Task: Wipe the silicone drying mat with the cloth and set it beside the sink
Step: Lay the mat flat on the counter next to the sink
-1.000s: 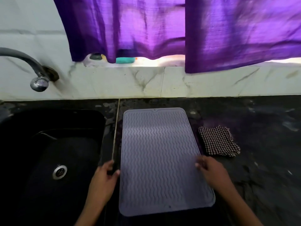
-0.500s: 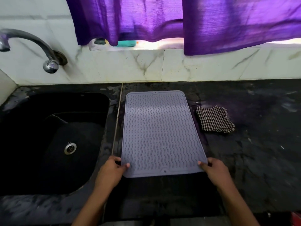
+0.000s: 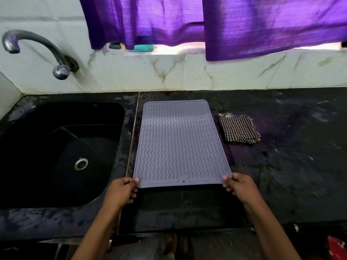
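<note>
A grey silicone drying mat (image 3: 179, 143) with a wavy ribbed surface lies flat on the dark counter, just right of the black sink (image 3: 62, 147). My left hand (image 3: 123, 190) pinches the mat's near left corner, thumb on top. My right hand (image 3: 238, 186) pinches the near right corner the same way. A folded black-and-white checked cloth (image 3: 238, 129) rests on the counter just right of the mat, apart from both hands.
A curved metal tap (image 3: 37, 47) juts from the marble wall above the sink. A purple curtain (image 3: 216, 23) hangs over the window ledge, where a teal object (image 3: 143, 47) sits. Dark wet-looking counter (image 3: 293, 156) stretches to the right. Something red (image 3: 337, 246) shows at bottom right.
Both hands slid from the mat's long sides down to its near corners and now pinch them. The view pulled back and tilted, showing more sink and tap.
</note>
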